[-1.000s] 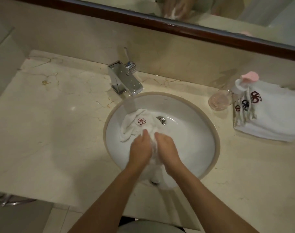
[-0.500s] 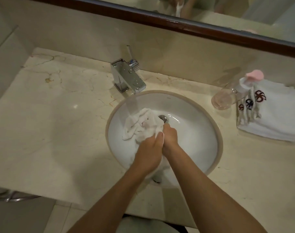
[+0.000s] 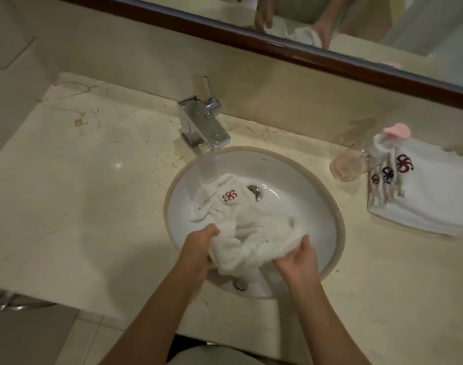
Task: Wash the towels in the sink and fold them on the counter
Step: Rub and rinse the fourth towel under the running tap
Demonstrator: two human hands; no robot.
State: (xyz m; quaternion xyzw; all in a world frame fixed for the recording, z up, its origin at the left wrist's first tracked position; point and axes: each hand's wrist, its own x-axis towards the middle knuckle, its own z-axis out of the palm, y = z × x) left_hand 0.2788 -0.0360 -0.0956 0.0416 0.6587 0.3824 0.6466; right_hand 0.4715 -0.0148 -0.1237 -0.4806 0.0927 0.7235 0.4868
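Towel (image 3: 254,227) is down in the sink (image 3: 304,177), white and bunched up, with a red logo facing up near the drain (image 3: 255,192). Left hand (image 3: 198,248) has its fingers closed on the near left edge, right hand (image 3: 299,259) is clamped on the near right edge, cloth stretched between them. Water runs from the faucet (image 3: 204,125) onto the far end. Off to the right on the counter (image 3: 80,193) there's a stack of folded towels (image 3: 430,196) beside a glass (image 3: 347,165).

Beige marble wall (image 3: 119,48), wood-framed mirror (image 3: 383,27)
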